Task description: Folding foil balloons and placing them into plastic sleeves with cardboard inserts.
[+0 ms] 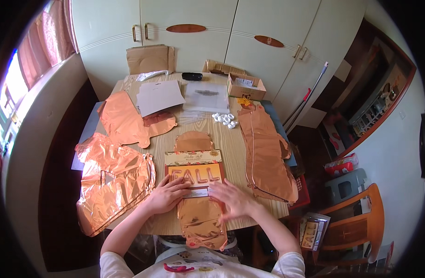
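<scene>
A rectangular orange-and-cream printed card [194, 167] is laid over flat copper foil [201, 214] on a pale wood-grain table [234, 139]; it is touched by the left hand [170, 192], fingers close together, and by the right hand [233, 197], thumb spread apart; left of the card, crumpled shiny copper foil shapes [99, 194] are draped past the table's edge; right of it, a long copper foil stack [265, 153] is laid; beyond it, small white round pieces [224, 119] and pale grey rectangular sheets [161, 98] are placed; wood grain is seen at either side; below it, the front edge is overhung by foil.
</scene>
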Available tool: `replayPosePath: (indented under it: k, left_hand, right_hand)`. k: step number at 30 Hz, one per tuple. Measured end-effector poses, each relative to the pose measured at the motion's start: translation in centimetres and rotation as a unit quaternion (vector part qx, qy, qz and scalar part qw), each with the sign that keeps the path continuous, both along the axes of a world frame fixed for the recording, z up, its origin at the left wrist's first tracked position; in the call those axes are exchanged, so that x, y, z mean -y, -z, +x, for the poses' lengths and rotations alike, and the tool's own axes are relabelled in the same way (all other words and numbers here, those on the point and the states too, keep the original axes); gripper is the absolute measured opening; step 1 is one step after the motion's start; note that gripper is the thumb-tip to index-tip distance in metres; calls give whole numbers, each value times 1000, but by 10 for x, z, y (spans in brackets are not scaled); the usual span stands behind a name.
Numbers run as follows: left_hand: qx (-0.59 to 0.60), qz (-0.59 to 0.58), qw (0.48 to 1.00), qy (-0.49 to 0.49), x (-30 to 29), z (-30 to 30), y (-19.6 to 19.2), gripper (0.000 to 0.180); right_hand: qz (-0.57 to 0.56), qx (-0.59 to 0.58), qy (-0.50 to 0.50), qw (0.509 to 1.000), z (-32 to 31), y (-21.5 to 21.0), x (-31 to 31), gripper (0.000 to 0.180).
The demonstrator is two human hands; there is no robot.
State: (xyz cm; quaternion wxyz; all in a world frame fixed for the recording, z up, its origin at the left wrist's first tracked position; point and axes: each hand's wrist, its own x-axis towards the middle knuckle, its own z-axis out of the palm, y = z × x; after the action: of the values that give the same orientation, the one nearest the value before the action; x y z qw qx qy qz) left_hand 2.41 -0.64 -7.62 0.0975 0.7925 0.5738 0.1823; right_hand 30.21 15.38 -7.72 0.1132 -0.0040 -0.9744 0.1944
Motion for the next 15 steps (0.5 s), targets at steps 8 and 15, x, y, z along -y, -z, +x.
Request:
replayPosePath:
  k: [8, 15]
  left_hand:
    - [68, -74, 995, 0, 1, -7, -2, 44]
    - [91, -105, 990, -3, 11, -3, -9, 50]
  right_hand:
    - [110, 217, -25, 969, 31, -35, 61, 112]
    - [106, 122, 19, 987, 40, -8, 77, 73]
